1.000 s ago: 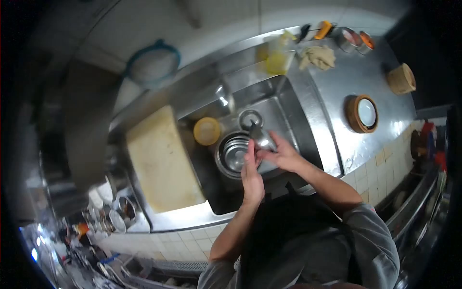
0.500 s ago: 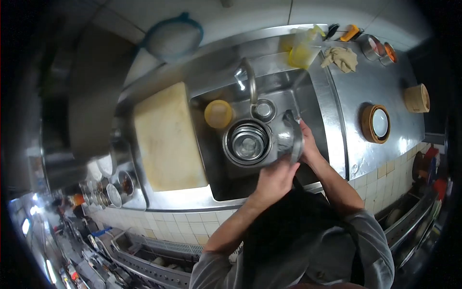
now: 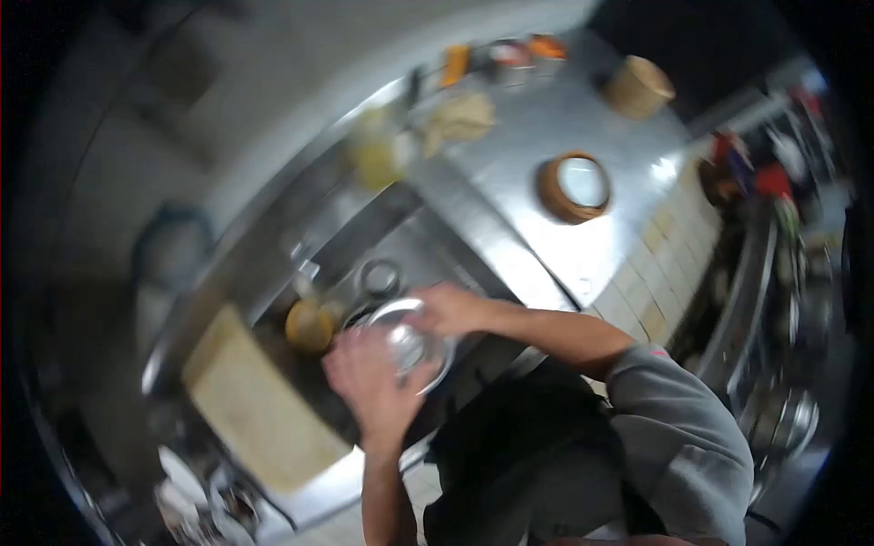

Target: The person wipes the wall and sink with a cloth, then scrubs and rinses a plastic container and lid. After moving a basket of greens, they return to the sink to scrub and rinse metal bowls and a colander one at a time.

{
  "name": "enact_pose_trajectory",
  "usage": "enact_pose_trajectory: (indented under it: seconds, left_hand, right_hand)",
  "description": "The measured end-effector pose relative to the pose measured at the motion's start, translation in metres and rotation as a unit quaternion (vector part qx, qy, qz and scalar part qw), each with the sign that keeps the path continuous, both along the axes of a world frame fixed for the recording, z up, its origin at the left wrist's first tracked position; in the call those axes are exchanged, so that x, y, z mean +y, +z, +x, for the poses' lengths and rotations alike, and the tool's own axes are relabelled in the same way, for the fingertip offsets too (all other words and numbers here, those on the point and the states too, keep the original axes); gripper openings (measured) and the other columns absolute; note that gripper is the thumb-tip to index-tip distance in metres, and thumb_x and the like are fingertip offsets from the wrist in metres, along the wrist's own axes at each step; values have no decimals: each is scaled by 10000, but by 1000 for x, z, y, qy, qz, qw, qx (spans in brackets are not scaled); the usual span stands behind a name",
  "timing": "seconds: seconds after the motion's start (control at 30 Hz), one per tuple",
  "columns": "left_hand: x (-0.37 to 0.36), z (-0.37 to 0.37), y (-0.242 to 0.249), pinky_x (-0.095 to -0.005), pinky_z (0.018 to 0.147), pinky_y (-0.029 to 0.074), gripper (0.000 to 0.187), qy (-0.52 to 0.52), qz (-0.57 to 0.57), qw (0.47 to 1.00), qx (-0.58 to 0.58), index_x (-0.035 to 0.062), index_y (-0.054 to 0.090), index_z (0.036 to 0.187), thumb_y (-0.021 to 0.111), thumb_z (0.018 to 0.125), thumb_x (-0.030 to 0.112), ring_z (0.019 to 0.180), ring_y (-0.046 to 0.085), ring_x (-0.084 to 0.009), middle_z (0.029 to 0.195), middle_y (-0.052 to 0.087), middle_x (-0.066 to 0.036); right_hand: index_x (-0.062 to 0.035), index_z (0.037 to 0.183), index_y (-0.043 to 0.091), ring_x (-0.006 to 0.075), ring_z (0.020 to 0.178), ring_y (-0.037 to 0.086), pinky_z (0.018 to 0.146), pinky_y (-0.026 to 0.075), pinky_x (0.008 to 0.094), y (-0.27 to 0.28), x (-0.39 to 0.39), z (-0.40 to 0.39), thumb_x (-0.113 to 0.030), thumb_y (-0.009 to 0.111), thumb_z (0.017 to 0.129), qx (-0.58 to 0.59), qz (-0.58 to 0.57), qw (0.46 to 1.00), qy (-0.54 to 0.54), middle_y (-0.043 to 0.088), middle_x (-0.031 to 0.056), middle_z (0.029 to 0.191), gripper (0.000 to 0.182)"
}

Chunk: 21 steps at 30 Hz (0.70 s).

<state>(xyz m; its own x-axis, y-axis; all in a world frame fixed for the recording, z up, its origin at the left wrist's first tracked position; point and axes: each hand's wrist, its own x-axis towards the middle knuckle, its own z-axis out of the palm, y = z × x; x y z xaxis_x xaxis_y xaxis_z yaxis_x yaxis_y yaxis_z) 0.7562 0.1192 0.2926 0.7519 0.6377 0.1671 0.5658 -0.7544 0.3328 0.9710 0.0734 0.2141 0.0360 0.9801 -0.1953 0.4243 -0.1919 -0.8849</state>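
Over the sink [image 3: 428,238], our right hand [image 3: 451,311] grips a round metal bowl [image 3: 410,343], mouth up; our left hand [image 3: 373,378] spreads across it, its hold too blurred to tell. A yellow tub [image 3: 305,328] sits near the sink's left edge.

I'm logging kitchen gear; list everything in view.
metal bowl: 1, silver, between hands
metal dish: 1, silver, sink
container: 1, yellow, sink
tap: 1, silver, over sink
sink: 1, grey, centre
cutting board: 1, cream, left
strainer: 1, blue, left
bottle: 1, yellow, behind sink
cloth: 1, beige, counter
counter: 1, silver, right
cans: 2, silver, counter back
item: 1, orange, beside cans
wooden tub: 1, tan, counter
wooden holder: 1, brown, counter
round dish: 1, white, in holder
clutter: uncounted, blurred, edges
left hand: 1, bare, over bowl
right hand: 1, bare, bowl rim
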Motion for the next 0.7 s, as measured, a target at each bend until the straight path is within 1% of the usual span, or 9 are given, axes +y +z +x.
enact_pose_trajectory:
  seconds: [0.03,0.1,0.2,0.27,0.37,0.43,0.53,0.63,0.7]
  left_hand:
    - [13,-6,-18,-591,1176,266,764,49,37,997,-48,30,499,1442,759,860,451,1414,405,-438,1475,485,-256]
    - [31,-9,-30,-406,1035,490,605,93,-230,959,-139,-16,484,1416,739,908,189,1227,589,-427,1367,581,-252]
    - [50,-10,-44,-381,938,551,519,104,-474,873,41,-31,532,1366,723,946,207,1107,665,-307,1276,647,-209]
    - [16,12,-43,-357,899,561,428,302,-520,662,-448,-48,586,1295,702,979,216,1083,657,-205,1257,654,-163]
    - [-15,46,-58,-349,914,549,370,435,-457,546,-552,-65,621,1240,690,992,200,1088,656,-217,1275,647,-153]
    - [-15,20,-86,-337,974,525,380,302,-541,630,-469,-15,604,1298,694,985,180,1127,644,-221,1284,636,-154]
    - [6,13,-49,-336,913,538,330,138,-342,893,-259,25,637,1278,681,961,100,1084,674,-218,1191,709,-126]
    - [7,26,-43,-391,826,563,297,22,-396,917,-47,98,646,1260,662,968,147,1019,717,-345,1176,696,-244]
    - [-6,21,-93,-431,849,548,322,77,-406,902,-128,55,608,1280,634,980,169,1018,678,-440,1125,679,-287]
  right_hand:
    - [-60,1081,629,410,781,692,708,550,482,3,2,3,-329,678,953,-28,31,999,19,683,215,812,301]
    - [-65,1047,622,429,760,682,689,545,497,10,0,-1,-338,673,954,-55,64,996,41,674,210,780,292]
    - [-38,1023,619,435,759,683,689,546,493,12,4,-10,-374,687,926,-64,81,994,31,680,216,799,356]
    - [-36,1056,634,414,745,691,690,549,484,5,5,-13,-381,702,908,-11,57,996,-68,688,221,812,382]
    - [-11,1126,682,289,686,705,648,547,431,-15,-11,-30,-461,702,888,93,-29,984,-148,713,201,807,509]
    - [42,832,730,221,570,666,571,531,389,9,-28,-1,-536,663,909,66,-140,984,-89,662,131,616,588]
    - [27,935,733,258,604,687,597,548,406,-14,-45,19,-506,678,924,19,-189,981,42,679,168,656,535]
    - [57,969,700,329,690,716,675,550,429,-31,-50,17,-450,721,896,-62,-174,973,140,698,220,760,513]
    - [65,1056,670,365,745,724,721,547,457,-56,-66,22,-400,748,879,-49,-65,995,53,709,237,876,504]
